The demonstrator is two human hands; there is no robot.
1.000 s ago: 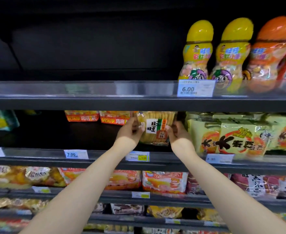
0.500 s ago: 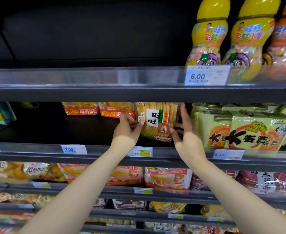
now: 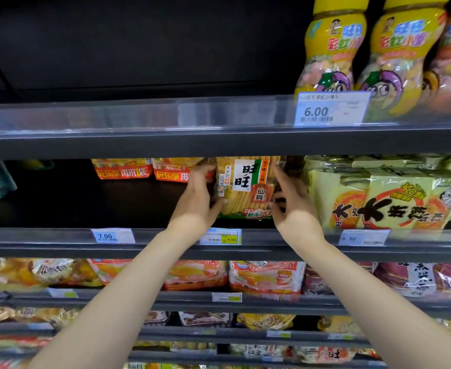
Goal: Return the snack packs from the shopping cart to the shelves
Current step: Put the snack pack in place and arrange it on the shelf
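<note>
Reaching up with both arms extended, the left hand [image 3: 195, 201] grips the left edge of a cracker pack [image 3: 247, 190], thumb curled onto its front. Right hand [image 3: 293, 209] — fingers relaxed and spread, index pointing up beside the pack's right edge; whether it touches is unclear. The pack stands upright on the second shelf [image 3: 59, 237], between orange-red packs [image 3: 123, 169] and green-yellow packs [image 3: 378, 198], above a 4.50 tag [image 3: 220, 236]. Top shelf [image 3: 139, 121] — yellow bottles [image 3: 331, 49] behind a 6.00 tag [image 3: 331, 109]. Lower shelves hold further snack bags.
</note>
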